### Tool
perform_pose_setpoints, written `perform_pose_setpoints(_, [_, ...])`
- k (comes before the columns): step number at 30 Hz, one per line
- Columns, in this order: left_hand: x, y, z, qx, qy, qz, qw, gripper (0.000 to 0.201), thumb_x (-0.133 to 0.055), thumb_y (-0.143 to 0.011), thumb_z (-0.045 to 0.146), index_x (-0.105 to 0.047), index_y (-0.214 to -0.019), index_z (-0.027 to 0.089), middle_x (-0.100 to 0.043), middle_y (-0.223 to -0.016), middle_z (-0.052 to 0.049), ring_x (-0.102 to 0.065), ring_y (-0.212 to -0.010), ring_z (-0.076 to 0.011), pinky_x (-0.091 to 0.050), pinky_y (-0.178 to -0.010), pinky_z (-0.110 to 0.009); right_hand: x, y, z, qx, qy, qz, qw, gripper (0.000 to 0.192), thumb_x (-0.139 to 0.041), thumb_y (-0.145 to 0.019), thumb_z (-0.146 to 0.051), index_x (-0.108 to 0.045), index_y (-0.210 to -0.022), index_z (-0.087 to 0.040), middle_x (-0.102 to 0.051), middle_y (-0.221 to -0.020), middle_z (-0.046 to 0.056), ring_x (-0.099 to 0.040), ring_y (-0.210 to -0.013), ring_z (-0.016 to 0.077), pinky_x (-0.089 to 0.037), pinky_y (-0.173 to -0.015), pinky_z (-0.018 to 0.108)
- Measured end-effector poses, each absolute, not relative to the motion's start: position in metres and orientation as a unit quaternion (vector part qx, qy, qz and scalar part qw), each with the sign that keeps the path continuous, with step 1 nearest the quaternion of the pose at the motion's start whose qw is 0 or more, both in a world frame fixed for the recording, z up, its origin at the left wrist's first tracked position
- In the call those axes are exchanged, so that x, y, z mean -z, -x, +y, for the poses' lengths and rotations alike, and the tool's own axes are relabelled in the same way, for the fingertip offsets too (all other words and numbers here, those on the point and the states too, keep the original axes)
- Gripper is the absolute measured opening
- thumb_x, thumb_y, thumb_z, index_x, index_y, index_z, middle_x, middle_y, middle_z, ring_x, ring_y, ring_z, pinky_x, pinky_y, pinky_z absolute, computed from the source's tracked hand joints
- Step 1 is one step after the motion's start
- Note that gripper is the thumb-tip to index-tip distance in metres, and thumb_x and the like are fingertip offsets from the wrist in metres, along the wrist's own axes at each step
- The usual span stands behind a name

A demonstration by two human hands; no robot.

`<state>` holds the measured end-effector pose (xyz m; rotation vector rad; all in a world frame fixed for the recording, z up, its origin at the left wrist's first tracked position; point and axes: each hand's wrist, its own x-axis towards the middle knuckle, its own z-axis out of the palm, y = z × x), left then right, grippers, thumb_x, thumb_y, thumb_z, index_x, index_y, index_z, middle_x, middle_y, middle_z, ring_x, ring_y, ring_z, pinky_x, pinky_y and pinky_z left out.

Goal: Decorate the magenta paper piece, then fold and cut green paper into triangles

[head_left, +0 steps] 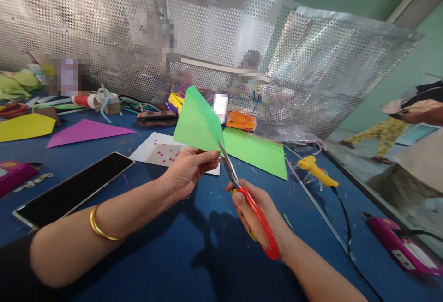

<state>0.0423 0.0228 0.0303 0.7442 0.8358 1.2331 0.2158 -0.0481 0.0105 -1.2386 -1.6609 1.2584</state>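
Above the blue table, the green sheet stands held up in the air, light and floppy, likely to bend away from a blade unless pinched close to the cut. The left hand clamps its lower edge between thumb and fingers. The right hand is closed through the red scissors, blades meeting the sheet's bottom corner.

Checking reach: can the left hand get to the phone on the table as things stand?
Probably yes, once freed: the left hand now pinches the green paper. The phone lies flat beside that forearm, with bare blue table between and nothing in the way.
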Motion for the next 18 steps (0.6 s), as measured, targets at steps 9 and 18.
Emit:
perform_pose_setpoints(9, [-0.030,-0.041,0.022,-0.551,-0.336,0.362,0.673,0.010,-0.082,-0.063,0.009,-0.072,-0.064,0.010,-0.070,-0.063,-0.004,-0.064,-0.058,-0.0110,-0.053,-0.060,-0.019,-0.011,-0.212,-0.051,-0.483,0.504,-0.615,0.365,0.052,-0.053,-0.084,-0.072,-0.055,-0.092,-0.021,-0.029,-0.054,-0.010,-0.027,-0.042,0.0068,-0.024,-0.038,0.022])
perform_pose_setpoints(18, [-0.037,-0.022,0.042,-0.647,-0.263,0.434,0.569,0.029,-0.086,-0.066,0.031,-0.068,-0.084,0.017,-0.072,-0.089,-0.006,-0.067,-0.080,-0.0171,-0.053,-0.069,-0.026,-0.020,-0.232,-0.042,-0.481,0.482,-0.637,0.362,0.053,-0.056,-0.085,-0.068,-0.059,-0.102,-0.018,-0.034,-0.050,-0.010,-0.031,-0.039,0.0060,-0.023,-0.038,0.022])
